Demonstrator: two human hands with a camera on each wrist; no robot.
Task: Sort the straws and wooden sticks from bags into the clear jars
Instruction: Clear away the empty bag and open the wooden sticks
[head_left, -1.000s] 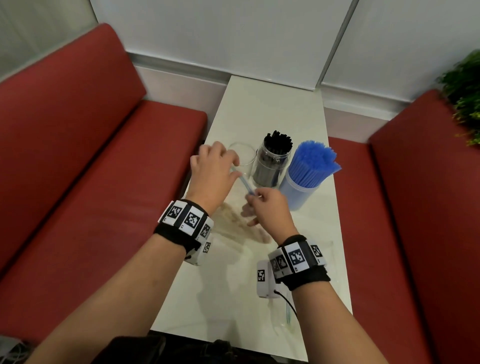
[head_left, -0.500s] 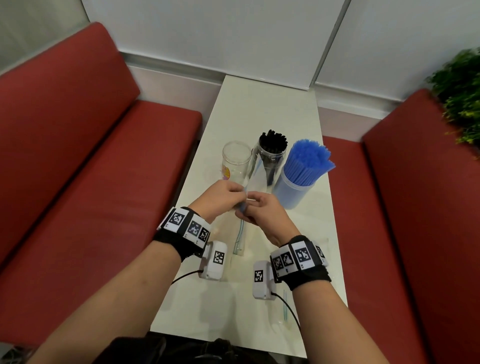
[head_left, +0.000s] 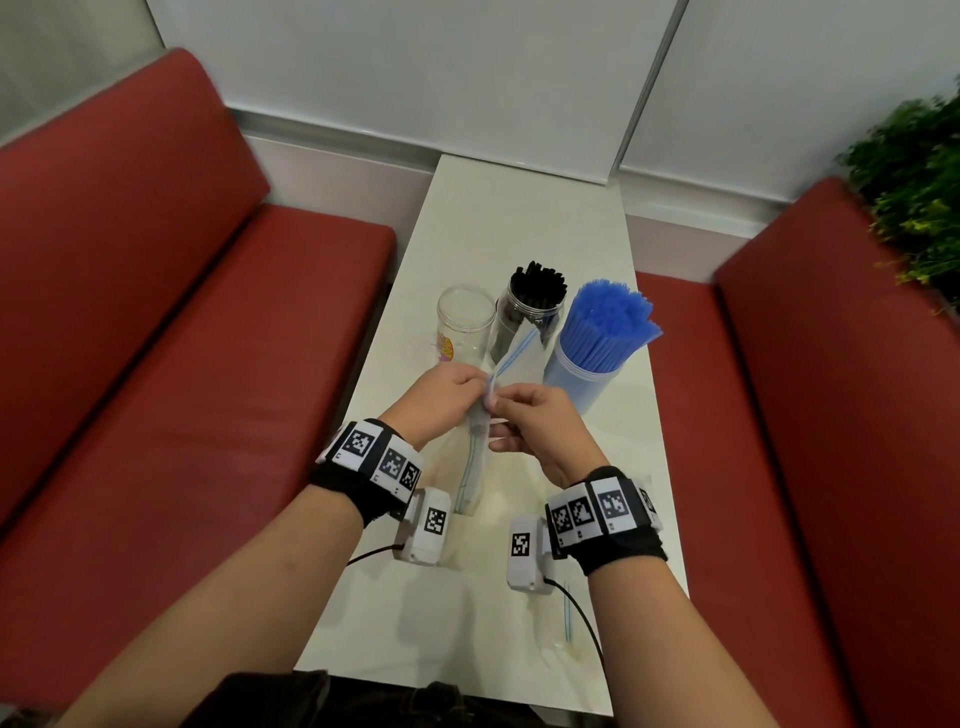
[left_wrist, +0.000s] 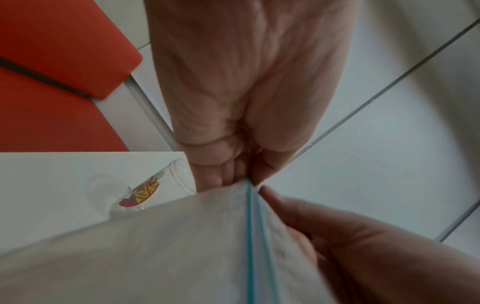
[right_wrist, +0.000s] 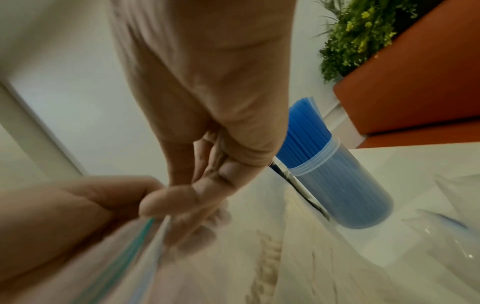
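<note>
Pinching one clear zip bag (head_left: 475, 457) at its blue-striped top edge, left hand (head_left: 441, 397) and right hand (head_left: 537, 434) meeting fingertip to fingertip above the near middle of the table (head_left: 519, 208). Holding the bag raised, lower part hanging toward the near side, pale wooden sticks (right_wrist: 265, 265) faintly visible inside from the right wrist view. Just beyond, three jars in a row: empty jar (head_left: 464, 325) at left, jar of black straws (head_left: 535, 299) in the middle, jar of blue straws (head_left: 605, 332) at right. One more bag (head_left: 569, 618) flat at the near right. Two red benches (head_left: 182, 332) flanking, one plant (head_left: 914, 192) far right.
</note>
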